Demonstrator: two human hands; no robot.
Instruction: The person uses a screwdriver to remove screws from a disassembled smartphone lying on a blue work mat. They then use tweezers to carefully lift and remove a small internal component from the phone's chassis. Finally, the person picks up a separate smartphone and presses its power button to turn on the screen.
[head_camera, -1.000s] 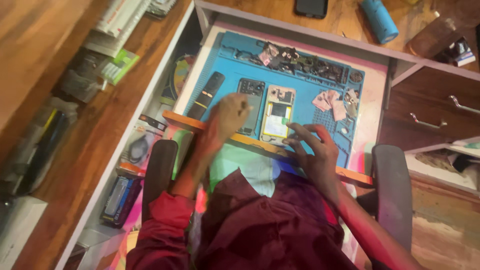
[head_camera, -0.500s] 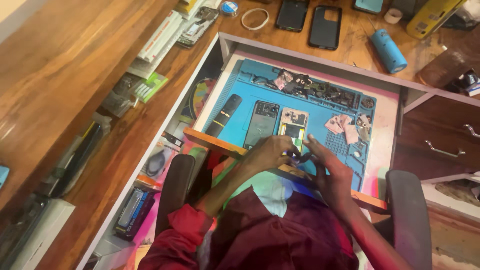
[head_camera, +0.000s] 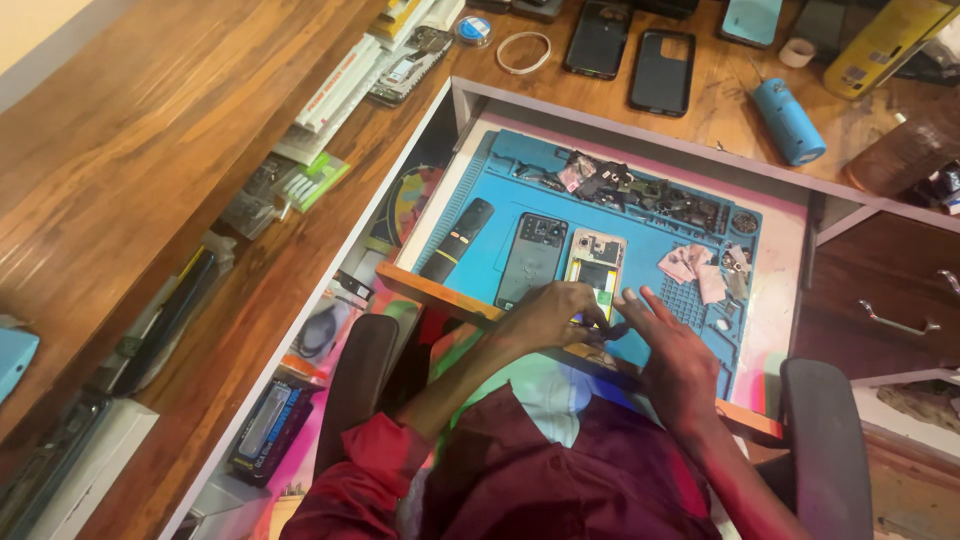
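Note:
A blue repair mat (head_camera: 640, 225) lies in a pulled-out drawer. On it sit an opened phone with a gold frame (head_camera: 597, 258) and a dark phone back (head_camera: 533, 255) beside it. My left hand (head_camera: 545, 315) is curled at the near end of the opened phone. My right hand (head_camera: 672, 350) meets it there, other fingers spread. Both pinch a small dark part (head_camera: 608, 330) between their fingertips; what it is I cannot make out.
A black bar-shaped device (head_camera: 456, 240) lies at the mat's left. Several small parts (head_camera: 640, 190) and pink pieces (head_camera: 695, 265) lie on the mat. On the wooden desk sit phone cases (head_camera: 662, 70), a blue cylinder (head_camera: 788, 122) and tape rings (head_camera: 524, 50). Chair armrests (head_camera: 825, 440) flank me.
My left hand has left the dark phone back and moved right to join my right hand at the near end of the opened phone. The view has shifted to show more of the desk.

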